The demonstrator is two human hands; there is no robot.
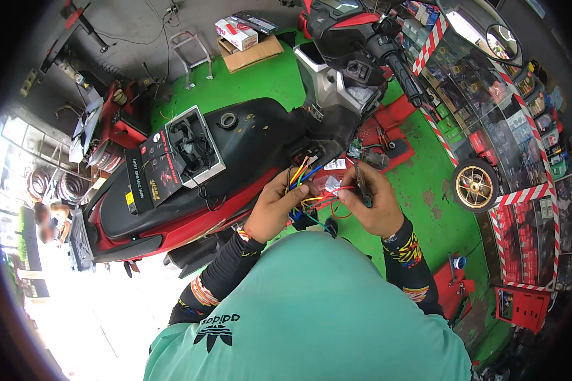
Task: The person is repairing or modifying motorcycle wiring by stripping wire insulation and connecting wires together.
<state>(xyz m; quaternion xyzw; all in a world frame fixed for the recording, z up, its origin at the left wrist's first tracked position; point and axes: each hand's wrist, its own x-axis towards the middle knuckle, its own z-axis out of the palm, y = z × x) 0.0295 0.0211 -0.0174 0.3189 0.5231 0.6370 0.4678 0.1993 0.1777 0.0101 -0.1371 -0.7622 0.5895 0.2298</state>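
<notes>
The person's green shirt (299, 298) fills the lower middle, nearest the camera, and bounds the working space from below. Just above it, the left hand (273, 206) is mostly closed, thumb against fingers, pinching a bundle of coloured wires (309, 173). The right hand (381, 206) is half curled around a dark hand tool (362, 181), apparently pliers; a red wire loops beside its fingertips, but whether they grip it I cannot tell.

The bundle is between the hands, beside the scooter (254, 171). Its upper strands slant up and right from the left fingers; looser ones spread rightward and droop toward the shirt. The tool's long axis runs nearly up and down, its upper end leaning slightly left.

The seat's edge closes in on the left hand's far side, with an open box (216, 166) on top. Right of the right hand, green floor (419, 184) stretches to a gold-spoked wheel (475, 185) and the striped edging of a display case (489, 114).
</notes>
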